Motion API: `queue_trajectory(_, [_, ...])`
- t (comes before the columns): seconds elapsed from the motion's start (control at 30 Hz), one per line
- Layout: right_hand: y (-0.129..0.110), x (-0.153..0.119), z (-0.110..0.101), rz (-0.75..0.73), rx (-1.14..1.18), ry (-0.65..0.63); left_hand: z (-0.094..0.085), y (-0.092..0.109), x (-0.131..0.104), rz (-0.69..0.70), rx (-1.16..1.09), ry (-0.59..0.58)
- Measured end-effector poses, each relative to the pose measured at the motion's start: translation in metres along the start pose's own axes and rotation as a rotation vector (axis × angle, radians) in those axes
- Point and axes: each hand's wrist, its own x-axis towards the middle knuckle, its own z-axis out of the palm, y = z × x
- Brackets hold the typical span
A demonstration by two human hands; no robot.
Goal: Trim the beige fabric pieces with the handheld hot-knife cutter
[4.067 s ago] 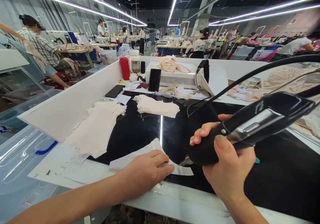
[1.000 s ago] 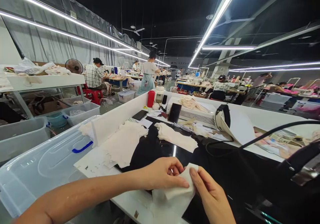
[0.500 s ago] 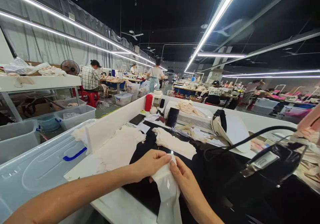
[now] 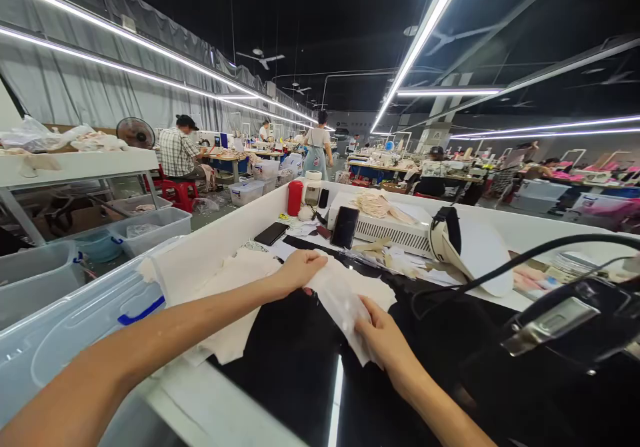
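Observation:
A thin, whitish, slightly shiny sheet (image 4: 341, 295) hangs between my hands above the glossy black tabletop (image 4: 290, 354). My left hand (image 4: 301, 271) is closed on its upper left end, and my right hand (image 4: 383, 330) pinches its lower right part. Cream fabric pieces (image 4: 231, 330) lie to the left, partly under my left forearm. Another cream piece (image 4: 383, 292) lies just behind the sheet, which partly hides it.
Behind my hands are a black phone (image 4: 345, 227), a flat dark phone (image 4: 271, 233), a red bottle (image 4: 295, 198) and a white visor (image 4: 480, 254). A black cabled device (image 4: 565, 317) stands right. Plastic bins (image 4: 150, 230) are left; people work beyond.
My left hand has moved up and back, my right hand slightly right. The sheet is now spread between them instead of hanging down from both. The view has shifted a little.

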Motion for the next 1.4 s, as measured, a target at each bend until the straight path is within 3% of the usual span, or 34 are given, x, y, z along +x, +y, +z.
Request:
queue_trajectory(0.27, [0.003,0.051,-0.052,0.040,0.140,0.354,0.004,0.005,0.063,-0.094,0.084,0.099])
queue_trajectory(0.37, [0.012,0.068,-0.064,0.025,0.124,0.412,0.008,0.000,0.076,-0.134,0.134,0.092])
queue_trajectory(0.67, [0.046,0.088,-0.075,-0.057,-0.239,0.375,0.006,-0.032,0.082,-0.255,0.293,0.064])
queue_trajectory(0.9, [0.040,0.078,-0.076,-0.251,-0.494,0.404,0.005,-0.030,0.071,-0.274,0.344,-0.018])
queue_trajectory(1.03, [0.034,0.057,-0.066,-0.304,-0.530,0.390,-0.021,-0.015,0.052,-0.203,0.462,0.000])
queue_trajectory(1.23, [0.024,0.017,-0.033,-0.352,-0.476,0.259,-0.098,0.006,-0.003,-0.071,0.834,0.125])
queue_trajectory(1.33, [0.017,0.001,-0.018,-0.361,-0.440,0.192,-0.128,0.000,-0.031,-0.071,0.996,0.187])
queue_trajectory(1.4, [0.012,-0.006,-0.010,-0.362,-0.421,0.150,-0.137,-0.012,-0.046,-0.099,1.054,0.171])
